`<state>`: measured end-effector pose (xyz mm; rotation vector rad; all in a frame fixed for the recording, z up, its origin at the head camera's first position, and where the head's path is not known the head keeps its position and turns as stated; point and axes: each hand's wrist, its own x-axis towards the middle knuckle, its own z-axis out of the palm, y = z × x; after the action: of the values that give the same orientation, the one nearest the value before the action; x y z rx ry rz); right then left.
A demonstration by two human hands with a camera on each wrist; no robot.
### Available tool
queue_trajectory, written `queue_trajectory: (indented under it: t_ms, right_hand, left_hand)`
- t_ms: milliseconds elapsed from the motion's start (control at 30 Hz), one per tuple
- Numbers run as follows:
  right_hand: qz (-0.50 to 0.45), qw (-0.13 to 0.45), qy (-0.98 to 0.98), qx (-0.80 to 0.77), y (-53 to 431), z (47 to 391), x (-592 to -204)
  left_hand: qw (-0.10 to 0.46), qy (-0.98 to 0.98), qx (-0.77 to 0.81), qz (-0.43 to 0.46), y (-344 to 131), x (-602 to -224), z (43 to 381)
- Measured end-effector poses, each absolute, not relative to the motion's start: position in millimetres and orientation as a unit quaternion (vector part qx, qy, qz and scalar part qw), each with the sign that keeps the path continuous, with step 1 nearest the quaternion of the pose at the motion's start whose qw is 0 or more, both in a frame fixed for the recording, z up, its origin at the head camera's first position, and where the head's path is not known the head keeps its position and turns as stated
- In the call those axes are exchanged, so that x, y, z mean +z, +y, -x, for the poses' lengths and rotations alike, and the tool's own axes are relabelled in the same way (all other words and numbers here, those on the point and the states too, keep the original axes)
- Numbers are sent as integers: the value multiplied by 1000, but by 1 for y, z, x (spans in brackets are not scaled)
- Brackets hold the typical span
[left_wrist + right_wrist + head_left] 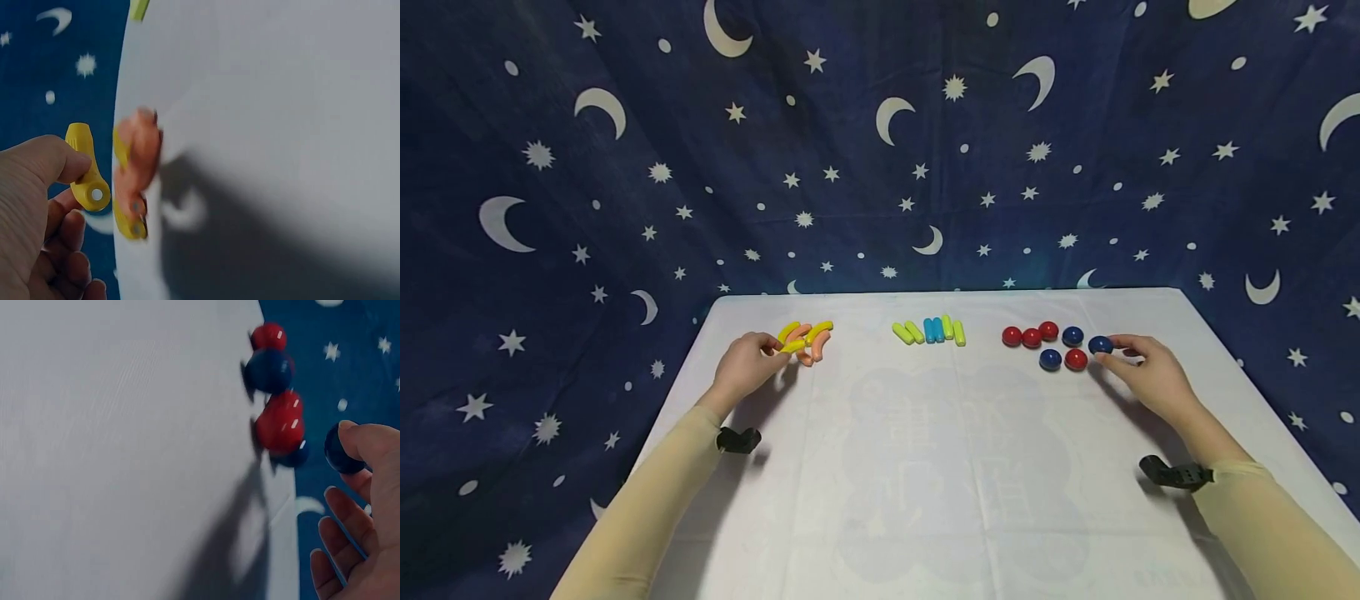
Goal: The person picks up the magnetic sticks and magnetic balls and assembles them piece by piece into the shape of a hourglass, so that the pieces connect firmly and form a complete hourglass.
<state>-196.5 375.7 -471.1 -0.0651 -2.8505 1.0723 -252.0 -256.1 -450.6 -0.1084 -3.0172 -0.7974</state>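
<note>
1 yellow piece is pinched by the left hand, 1 blue ball by the right hand; seemingly 2-handed pick-or-place, so steady finger grips are probably needed.

The yellow piece is a curved little banana shape with a flat upper end, fine ridges along one side and a pale round dot at its lower end; the left hand pinches it between thumb and finger, near upright in the left wrist view, slanted in the head view, at the near left of a few yellow and pink pieces. The blue ball, dark, smooth and glossy, is pinched by the right hand at the right end of the red and blue balls, its outline a tilted oval in the right wrist view.
</note>
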Motion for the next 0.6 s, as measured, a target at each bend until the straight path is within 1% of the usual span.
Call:
queue_trajectory:
  t_ms: [167,267,467,600]
  right_hand:
    - [-31,96,-929,357,354,194,-459]
    - [-57,99,-925,363,337,194,-453]
    - [-80,59,-914,393,298,194,-447]
    - [-96,26,-908,407,272,195,-448]
  left_hand:
    - [14,-964,-258,68,-234,-447,249]
    - [12,-962,-259,88,-222,-445,247]
    - [1,-953,-280,112,-199,-445,242]
    - [-18,-945,-299,130,-182,-448,239]
